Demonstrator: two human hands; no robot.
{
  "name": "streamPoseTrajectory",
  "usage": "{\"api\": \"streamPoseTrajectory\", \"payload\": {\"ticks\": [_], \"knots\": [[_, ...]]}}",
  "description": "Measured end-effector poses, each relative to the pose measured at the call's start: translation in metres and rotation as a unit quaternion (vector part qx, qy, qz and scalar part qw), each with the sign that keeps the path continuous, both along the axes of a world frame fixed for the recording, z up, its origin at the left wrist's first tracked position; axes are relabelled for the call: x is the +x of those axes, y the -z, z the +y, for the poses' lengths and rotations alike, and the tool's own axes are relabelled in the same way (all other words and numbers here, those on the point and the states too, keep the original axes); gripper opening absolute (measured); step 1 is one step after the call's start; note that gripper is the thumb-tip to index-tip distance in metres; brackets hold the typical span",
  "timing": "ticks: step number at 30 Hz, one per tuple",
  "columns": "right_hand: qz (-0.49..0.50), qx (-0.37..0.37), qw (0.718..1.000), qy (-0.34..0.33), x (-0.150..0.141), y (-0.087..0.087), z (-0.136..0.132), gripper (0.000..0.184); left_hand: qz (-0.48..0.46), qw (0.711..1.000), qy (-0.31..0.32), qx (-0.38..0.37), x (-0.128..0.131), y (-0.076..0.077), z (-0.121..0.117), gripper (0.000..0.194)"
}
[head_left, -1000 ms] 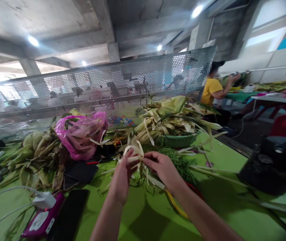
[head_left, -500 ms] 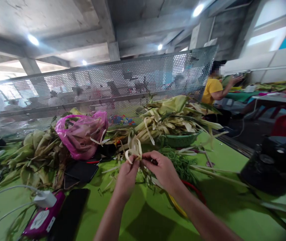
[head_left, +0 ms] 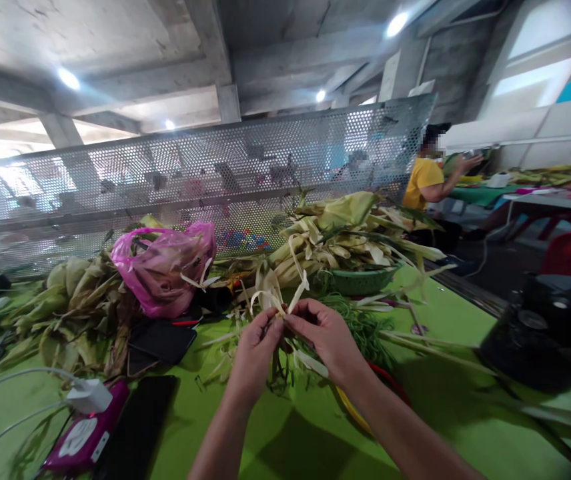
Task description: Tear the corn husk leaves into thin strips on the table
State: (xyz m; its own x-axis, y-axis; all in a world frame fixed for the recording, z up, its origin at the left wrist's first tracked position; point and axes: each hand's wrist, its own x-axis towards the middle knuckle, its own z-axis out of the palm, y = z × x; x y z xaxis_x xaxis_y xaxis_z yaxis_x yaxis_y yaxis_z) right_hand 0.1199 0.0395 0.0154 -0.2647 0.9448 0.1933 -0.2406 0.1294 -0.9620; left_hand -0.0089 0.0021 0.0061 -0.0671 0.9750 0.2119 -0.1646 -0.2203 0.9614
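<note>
My left hand (head_left: 254, 352) and my right hand (head_left: 323, 335) meet over the green table (head_left: 285, 433), fingertips pinched together on a small bundle of pale husk strips (head_left: 271, 298). The strips fan upward from between the fingers, and loose ends hang down below the hands. Both hands are closed on the bundle. A green basket (head_left: 356, 280) piled with corn husks (head_left: 345, 233) stands just behind my right hand.
A pink plastic bag (head_left: 163, 267) and a heap of dried husks (head_left: 70, 310) lie at left. Phones (head_left: 83, 443) and charger cables (head_left: 20, 387) sit at the near left. A perforated metal screen (head_left: 205, 180) runs behind. A person in a yellow shirt (head_left: 423, 183) sits at right.
My hands have drawn closer together and risen slightly. The husk loop I held has been worked into upright, spread strips pinched between both hands.
</note>
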Motion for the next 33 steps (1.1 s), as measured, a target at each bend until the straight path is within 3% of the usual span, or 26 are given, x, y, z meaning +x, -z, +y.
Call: {"api": "streamPoseTrajectory", "payload": {"ticks": [6, 11, 18, 21, 26, 33], "knots": [[-0.134, 0.105, 0.982, 0.085, 0.004, -0.004, -0.002, 0.017, 0.022, 1.0, -0.014, -0.015, 0.003, 0.007, 0.003, 0.024], [-0.177, 0.21, 0.952, 0.133, 0.005, 0.0, -0.001, 0.01, -0.008, 1.0, -0.017, -0.021, 0.006, 0.009, 0.005, 0.023], [-0.152, 0.081, 0.985, 0.007, 0.004, 0.004, 0.003, 0.016, -0.049, 0.998, -0.041, -0.018, 0.002, 0.007, 0.005, 0.028], [-0.148, 0.1, 0.984, 0.0, 0.005, 0.004, 0.004, 0.013, -0.051, 0.998, -0.023, -0.023, 0.0, 0.004, 0.002, 0.028], [-0.197, 0.158, 0.967, 0.045, 0.007, 0.004, 0.005, 0.014, -0.035, 0.999, -0.016, -0.015, -0.001, 0.002, 0.001, 0.027], [-0.204, 0.178, 0.961, 0.054, 0.007, 0.003, 0.004, 0.015, -0.074, 0.995, -0.054, -0.049, 0.001, 0.011, 0.008, 0.029]]}}
